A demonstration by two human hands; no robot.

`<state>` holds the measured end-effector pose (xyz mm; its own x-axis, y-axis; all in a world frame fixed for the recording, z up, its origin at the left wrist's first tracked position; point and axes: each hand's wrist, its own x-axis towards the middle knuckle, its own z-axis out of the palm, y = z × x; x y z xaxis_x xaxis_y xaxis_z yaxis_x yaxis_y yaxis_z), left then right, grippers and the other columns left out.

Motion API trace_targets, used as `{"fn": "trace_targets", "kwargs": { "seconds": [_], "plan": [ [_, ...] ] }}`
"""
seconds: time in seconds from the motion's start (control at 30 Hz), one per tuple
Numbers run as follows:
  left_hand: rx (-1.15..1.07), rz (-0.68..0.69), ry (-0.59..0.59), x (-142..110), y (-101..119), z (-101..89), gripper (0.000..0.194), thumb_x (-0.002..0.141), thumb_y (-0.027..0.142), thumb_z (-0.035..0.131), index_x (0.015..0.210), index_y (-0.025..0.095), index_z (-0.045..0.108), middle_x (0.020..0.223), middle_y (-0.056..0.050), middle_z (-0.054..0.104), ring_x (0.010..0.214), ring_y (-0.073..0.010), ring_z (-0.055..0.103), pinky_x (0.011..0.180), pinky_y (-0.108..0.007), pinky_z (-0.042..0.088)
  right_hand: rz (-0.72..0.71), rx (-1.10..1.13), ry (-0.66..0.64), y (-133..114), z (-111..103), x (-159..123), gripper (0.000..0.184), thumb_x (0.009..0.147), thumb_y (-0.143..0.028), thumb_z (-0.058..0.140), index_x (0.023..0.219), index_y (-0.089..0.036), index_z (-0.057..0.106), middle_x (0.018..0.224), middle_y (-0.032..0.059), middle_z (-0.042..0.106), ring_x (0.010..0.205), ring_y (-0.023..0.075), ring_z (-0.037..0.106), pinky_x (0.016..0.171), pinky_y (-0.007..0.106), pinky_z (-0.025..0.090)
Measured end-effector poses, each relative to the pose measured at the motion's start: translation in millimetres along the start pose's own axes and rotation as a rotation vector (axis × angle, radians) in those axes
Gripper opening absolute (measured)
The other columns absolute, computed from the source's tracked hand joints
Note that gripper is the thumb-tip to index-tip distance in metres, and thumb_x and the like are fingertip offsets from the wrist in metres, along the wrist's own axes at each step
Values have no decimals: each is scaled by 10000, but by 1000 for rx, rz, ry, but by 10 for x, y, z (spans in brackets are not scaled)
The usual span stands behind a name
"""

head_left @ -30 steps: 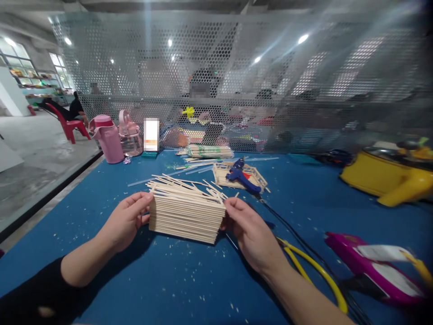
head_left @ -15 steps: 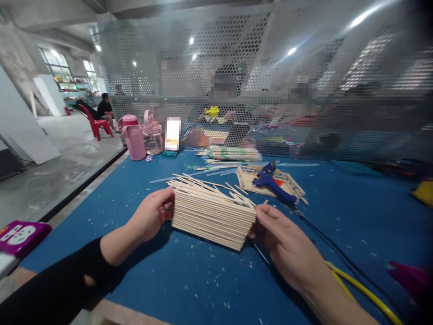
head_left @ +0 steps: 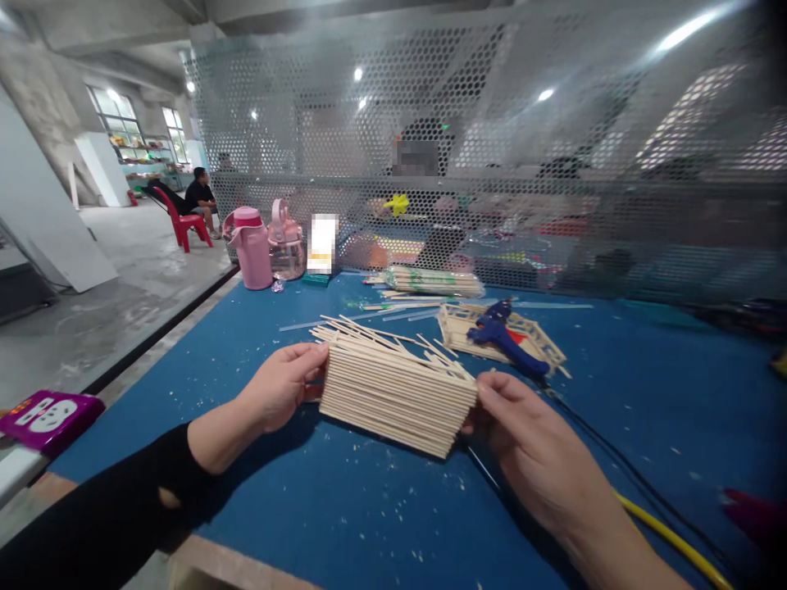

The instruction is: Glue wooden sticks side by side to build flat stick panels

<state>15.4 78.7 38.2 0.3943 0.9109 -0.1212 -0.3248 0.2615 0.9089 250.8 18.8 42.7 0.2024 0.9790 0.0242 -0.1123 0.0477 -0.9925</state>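
Observation:
A panel of thin wooden sticks [head_left: 393, 401], laid side by side in rows, is held tilted up over the blue table. My left hand [head_left: 276, 385] pinches its left end, thumb at the upper corner. At the right end, my right hand [head_left: 522, 426] grips the panel between thumb and fingers; some of those fingers are hidden. Behind the panel's top edge lie several loose sticks [head_left: 350, 329]. Farther back, a blue glue gun [head_left: 507, 340] rests on a small stick-built tray with railings [head_left: 455, 324].
A bag of sticks [head_left: 430, 281] lies by the perforated metal screen [head_left: 344, 139]. Pink thermos [head_left: 253, 254], pink bottle [head_left: 286, 250] and lit phone [head_left: 321, 244] stand back left. A purple power strip [head_left: 55, 418] sits at the left edge. Black cable [head_left: 639, 467] and yellow cable [head_left: 676, 541] run right.
My view has turned left, so the table's contents appear farther right and the left power strip has come into view. Both hands keep hold of the stick panel, with little other movement.

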Motion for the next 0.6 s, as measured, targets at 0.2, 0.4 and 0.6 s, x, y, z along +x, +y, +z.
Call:
{"fn": "trace_targets", "kwargs": {
  "seconds": [0.2, 0.4, 0.6],
  "plan": [
    [73, -66, -2, -74, 52, 49, 319, 643, 415, 708, 736, 127, 605, 626, -14, 620, 539, -87, 569, 516, -190, 465, 45, 58, 64, -102, -11, -33, 333, 570, -433, 738, 713, -236, 511, 514, -50, 505, 425, 96, 445, 401, 209, 377],
    [-10, -137, 12, -82, 85, 79, 205, 675, 283, 696, 702, 138, 553, 591, 17, 590, 471, -44, 543, 457, -132, 442, 112, 27, 27, -114, -47, -35, 304, 640, -420, 674, 807, -246, 489, 499, -66, 477, 368, 85, 411, 343, 206, 346],
    [574, -420, -253, -94, 374, -255, 198, 718, 339, 608, 716, 145, 569, 622, -34, 652, 518, -111, 600, 437, -167, 408, 329, -113, -329, -97, -150, -75, 473, 605, -345, 735, 958, -213, 448, 472, -93, 471, 343, 46, 382, 351, 161, 299]
  ]
}}
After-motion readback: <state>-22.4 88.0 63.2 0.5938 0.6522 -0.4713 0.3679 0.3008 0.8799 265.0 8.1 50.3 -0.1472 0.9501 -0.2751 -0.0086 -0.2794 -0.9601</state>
